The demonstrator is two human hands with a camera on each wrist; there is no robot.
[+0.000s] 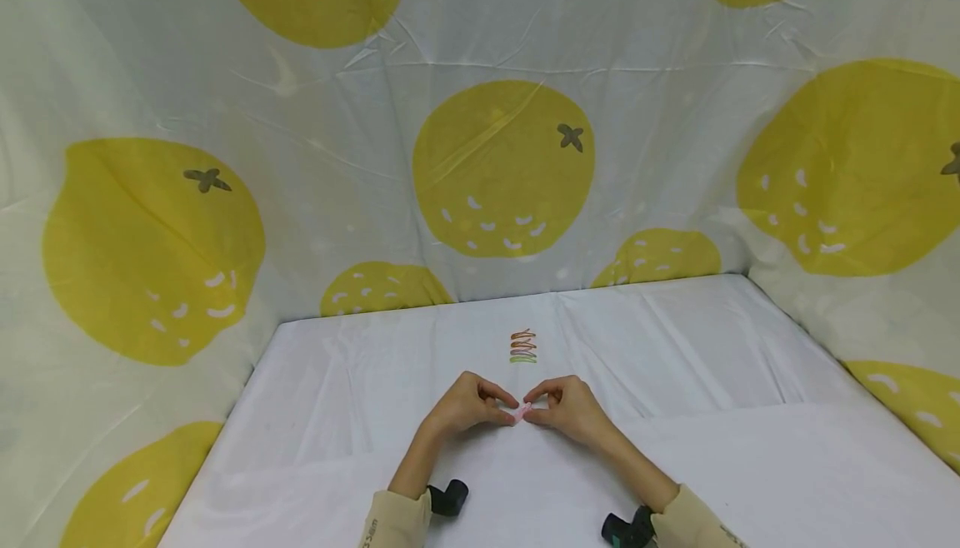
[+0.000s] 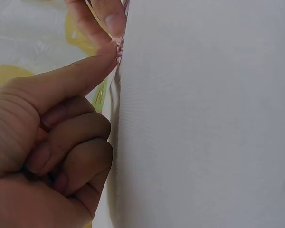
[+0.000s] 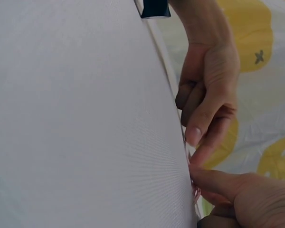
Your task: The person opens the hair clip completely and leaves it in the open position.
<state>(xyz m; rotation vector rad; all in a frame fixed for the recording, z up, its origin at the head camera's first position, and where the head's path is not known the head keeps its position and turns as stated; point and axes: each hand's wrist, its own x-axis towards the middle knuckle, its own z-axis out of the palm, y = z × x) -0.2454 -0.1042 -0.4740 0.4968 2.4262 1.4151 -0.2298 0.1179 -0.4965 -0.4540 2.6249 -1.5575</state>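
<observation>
Over the white table, both hands meet at a small pink looped piece (image 1: 522,411), too small to name its kind. My left hand (image 1: 468,405) pinches its left end between thumb and forefinger, the other fingers curled into the palm. On the opposite side my right hand (image 1: 567,408) pinches it with thumb and forefinger. In the left wrist view the pink piece (image 2: 118,47) shows as a crinkled bit at the fingertips, partly covered by them. Just beyond the hands lies a short stack of thin wavy coloured loops (image 1: 522,346), orange, pinkish and green.
A white cloth (image 1: 337,398) with creases covers the table. Behind and at both sides hangs a curtain (image 1: 337,156) printed with yellow fruit. Black wrist cameras (image 1: 450,498) sit near the sleeve cuffs.
</observation>
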